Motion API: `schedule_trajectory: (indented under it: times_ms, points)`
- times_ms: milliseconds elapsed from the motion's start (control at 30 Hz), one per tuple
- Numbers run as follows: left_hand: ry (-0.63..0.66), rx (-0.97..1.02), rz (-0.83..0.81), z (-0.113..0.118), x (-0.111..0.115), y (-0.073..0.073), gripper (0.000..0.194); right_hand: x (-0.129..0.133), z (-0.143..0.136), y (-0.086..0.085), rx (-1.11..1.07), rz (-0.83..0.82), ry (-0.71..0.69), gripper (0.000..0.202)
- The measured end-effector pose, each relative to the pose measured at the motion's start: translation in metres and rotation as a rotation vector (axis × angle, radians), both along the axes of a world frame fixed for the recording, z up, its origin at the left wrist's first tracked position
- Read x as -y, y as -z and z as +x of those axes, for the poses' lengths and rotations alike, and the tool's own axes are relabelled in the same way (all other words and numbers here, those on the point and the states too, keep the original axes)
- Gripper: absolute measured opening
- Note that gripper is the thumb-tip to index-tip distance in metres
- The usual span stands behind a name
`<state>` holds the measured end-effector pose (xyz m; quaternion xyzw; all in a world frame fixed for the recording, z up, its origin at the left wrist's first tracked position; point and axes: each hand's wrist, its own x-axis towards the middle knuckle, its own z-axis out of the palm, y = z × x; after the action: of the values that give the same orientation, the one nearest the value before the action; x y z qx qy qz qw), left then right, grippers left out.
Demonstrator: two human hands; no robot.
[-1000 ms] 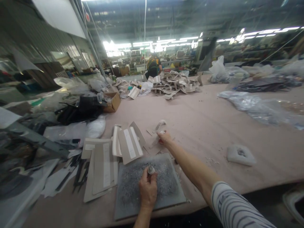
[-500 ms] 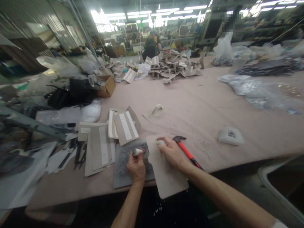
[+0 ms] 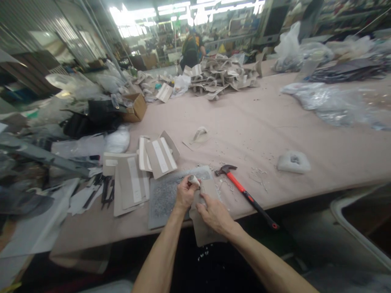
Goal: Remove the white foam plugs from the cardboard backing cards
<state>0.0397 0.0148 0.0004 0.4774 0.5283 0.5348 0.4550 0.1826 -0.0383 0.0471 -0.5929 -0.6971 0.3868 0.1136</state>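
Observation:
My left hand (image 3: 185, 194) is closed around a short cylindrical tool (image 3: 193, 180) wrapped in white, its round end facing up. The tool is at the left edge of a flat beige panel (image 3: 210, 188); whether its lower end touches the panel is hidden. My right hand (image 3: 216, 213) grips this panel, fingertips close to the tool. The panel lies partly over a worn grey slab (image 3: 163, 199) and hangs past the table's front edge. To the right lies a claw hammer (image 3: 240, 185) with a red and black handle.
Stacked beige panels with white strips (image 3: 132, 183) lie left of the slab. A loose handle piece (image 3: 200, 134) is farther back. A whitish dish (image 3: 293, 162) with small bits stands right. Behind are a panel heap (image 3: 226, 75), a cardboard box (image 3: 136, 108) and plastic bags (image 3: 330, 103).
The beige panel has swung and slid over the slab, uncovering the hammer's full length. My left hand has moved right and up with the tool, meeting my right hand at the panel.

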Motion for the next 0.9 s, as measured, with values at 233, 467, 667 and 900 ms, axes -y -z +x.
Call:
schedule_trajectory:
  times_ms: [233,467,667,900]
  points:
    - [0.051,-0.041,-0.004,-0.001,0.003,0.004,0.025,-0.002,0.034,0.007,-0.258,0.116,0.112,0.059]
    - [0.066,-0.065,-0.004,0.001,0.002,0.008,0.025,-0.024,0.117,0.023,0.401,0.404,0.304,0.039]
    - [0.08,-0.169,0.015,0.002,0.003,0.008,0.027,-0.031,0.141,0.026,0.554,0.175,0.178,0.019]
    - [0.121,-0.343,0.133,0.002,0.005,0.002,0.017,-0.044,0.12,-0.001,-0.117,-0.32,0.291,0.008]
